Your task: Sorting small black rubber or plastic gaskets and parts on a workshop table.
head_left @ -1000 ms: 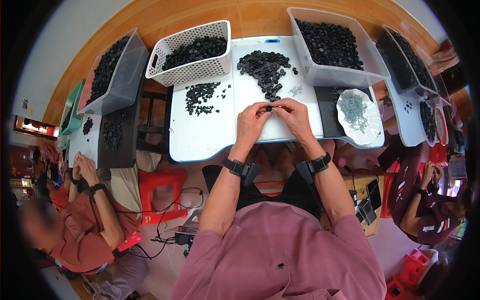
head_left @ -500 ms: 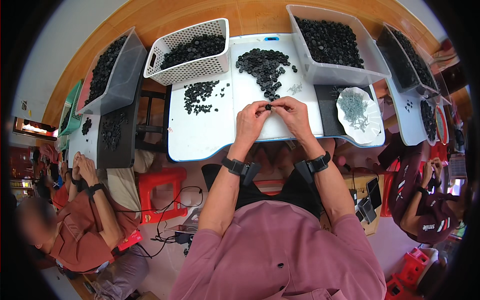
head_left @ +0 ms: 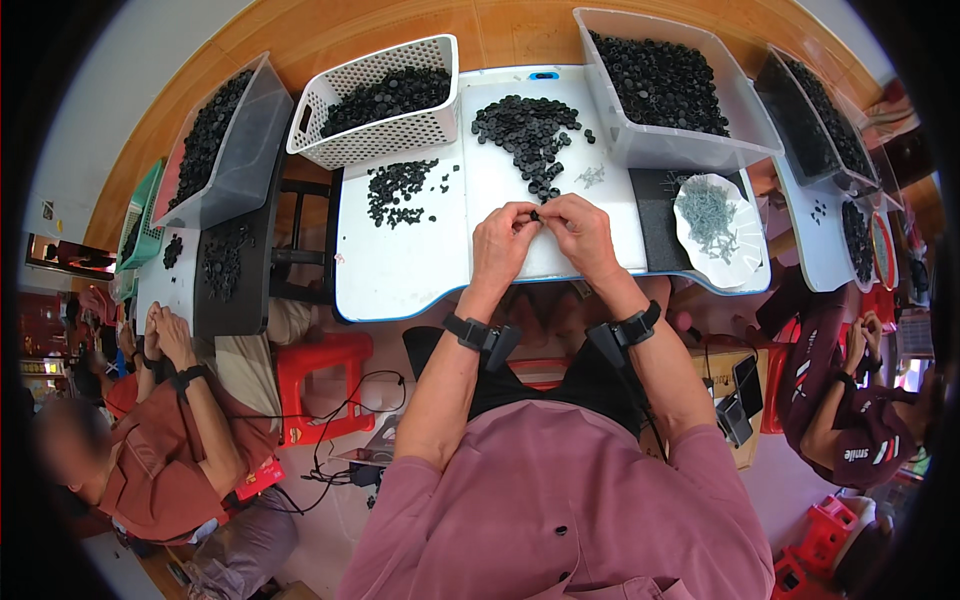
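My left hand (head_left: 501, 240) and my right hand (head_left: 582, 232) meet over the front of the white table, fingertips pinched together. Between them is a small round black part (head_left: 536, 215), mostly covered by my fingers. Just beyond my fingertips, a pile of small round black parts (head_left: 522, 130) tapers toward me. Left of it lies a looser group of smaller black parts (head_left: 395, 190). A few thin pale pins (head_left: 590, 177) rest on the table beyond my right hand. More greyish pins (head_left: 708, 222) fill a white scalloped plate (head_left: 745, 262) to the right.
A white perforated basket (head_left: 385, 140) and a clear plastic bin (head_left: 690, 150), both holding black parts, stand at the back. Co-workers sit on either side, their hands (head_left: 170, 335) at neighbouring tables. A red stool (head_left: 322, 375) and black cables (head_left: 318, 455) are at lower left.
My fingers have shifted slightly around the small black part, so less of it shows. Both hands stay at the same place, and the piles look unchanged.
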{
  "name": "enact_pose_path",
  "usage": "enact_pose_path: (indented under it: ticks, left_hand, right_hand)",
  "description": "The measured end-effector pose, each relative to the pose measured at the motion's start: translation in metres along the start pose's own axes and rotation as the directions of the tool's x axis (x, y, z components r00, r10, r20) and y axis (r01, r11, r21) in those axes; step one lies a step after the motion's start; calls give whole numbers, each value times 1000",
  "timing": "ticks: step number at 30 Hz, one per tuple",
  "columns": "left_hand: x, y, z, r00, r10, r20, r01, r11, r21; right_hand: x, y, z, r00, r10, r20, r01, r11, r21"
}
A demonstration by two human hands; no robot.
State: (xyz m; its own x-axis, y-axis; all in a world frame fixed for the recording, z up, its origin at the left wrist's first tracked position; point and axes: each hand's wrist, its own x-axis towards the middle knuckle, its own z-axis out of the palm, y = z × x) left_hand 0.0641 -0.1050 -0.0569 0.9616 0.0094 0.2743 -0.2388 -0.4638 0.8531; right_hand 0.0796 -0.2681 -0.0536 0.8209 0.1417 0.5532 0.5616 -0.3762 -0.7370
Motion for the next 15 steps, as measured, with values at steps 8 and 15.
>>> enact_pose_path:
  ticks: [8, 15]
  left_hand:
    - [5, 10, -10, 992, -86, 93, 91, 994, -52]
    - [15, 4, -19, 962, -184, 200, 243, 912, -330]
  right_hand:
    - [-2, -6, -2, 992, -124, 21, 125, 982, -143]
    - [-4, -14, 0, 993, -118, 9, 118, 989, -94]
